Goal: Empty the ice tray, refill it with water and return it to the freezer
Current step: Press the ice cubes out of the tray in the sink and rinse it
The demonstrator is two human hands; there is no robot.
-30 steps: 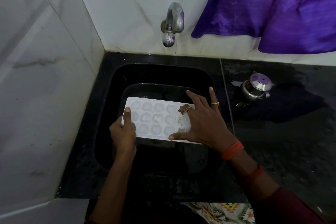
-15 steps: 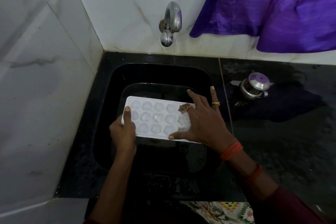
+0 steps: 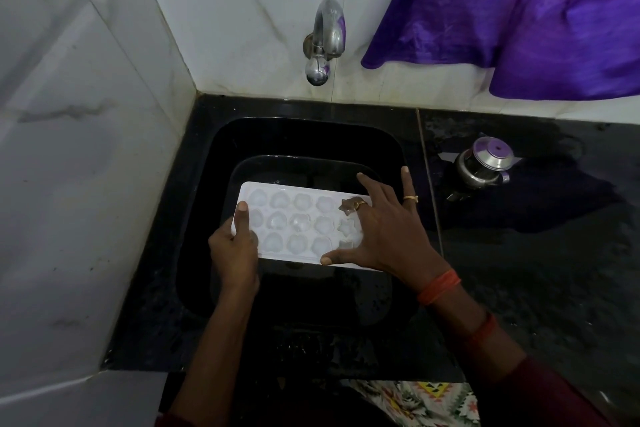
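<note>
A white tray [image 3: 301, 224] is held level over a black sink [image 3: 308, 135], between the person's two hands. The left hand [image 3: 233, 253] pinches the tray's left end, thumb on top beside the first cavities, the other fingers hidden beneath. The right hand [image 3: 384, 225] lies spread on the tray's right end, thumb stretched along the near edge, fingers fanned toward the far rim; one bent finger presses a star-shaped cavity. It covers the cavities under it, so the full count cannot be told; three rows show, about four cavities in each, holding ice or frost.

A steel tap [image 3: 323, 42] juts from the wall beyond the hands, its spout above the sink's far edge, well clear of the tray. Right of the right hand, past a seam in the tabletop [image 3: 554, 270], stands one small steel pot [image 3: 485, 165] with a lid. The black tabletop looks wet around it. A purple cloth [image 3: 519, 10] hangs on the wall above the pot.

White marble tiles [image 3: 86, 149] form the corner left of the left hand. Two rings and two orange bands show on the right hand and wrist. Patterned fabric [image 3: 426, 402] shows at the bottom edge.
</note>
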